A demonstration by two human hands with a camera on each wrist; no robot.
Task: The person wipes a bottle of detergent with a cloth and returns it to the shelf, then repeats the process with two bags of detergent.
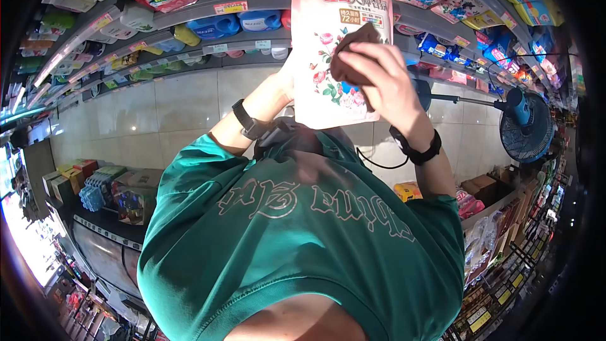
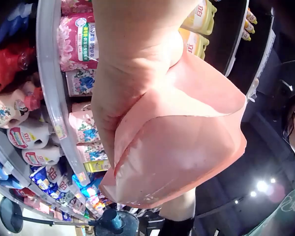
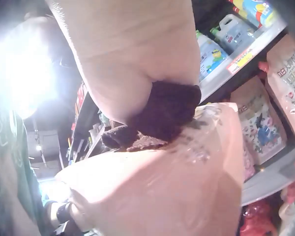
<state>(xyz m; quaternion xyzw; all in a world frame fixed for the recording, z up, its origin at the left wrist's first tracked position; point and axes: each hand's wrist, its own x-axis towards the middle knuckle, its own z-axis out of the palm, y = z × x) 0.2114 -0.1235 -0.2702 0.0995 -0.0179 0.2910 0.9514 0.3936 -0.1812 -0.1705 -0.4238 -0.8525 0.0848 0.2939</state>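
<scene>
A pink laundry detergent pouch (image 1: pixel 344 22) with printed flowers stands upright before my chest, its front turned to the head camera. My left hand (image 2: pixel 130 73) grips it from the side and back; in the head view most of that hand is behind the pouch. In the left wrist view the pouch's folded bottom (image 2: pixel 177 152) faces the camera. My right hand (image 1: pixel 385 79) holds a dark brown cloth (image 1: pixel 356 57) against the printed front. Seen from the right wrist, the bunched cloth (image 3: pixel 167 110) shows under the palm, fingers hidden.
Shelves (image 1: pixel 265 0) of detergent pouches and bottles curve round in front. More flowered pouches (image 3: pixel 258 120) stand beside my right hand. A blue fan (image 1: pixel 527 123) is at the right, over the tiled floor (image 1: pixel 189 98). Boxed goods (image 1: pixel 136 192) sit on a counter at the left.
</scene>
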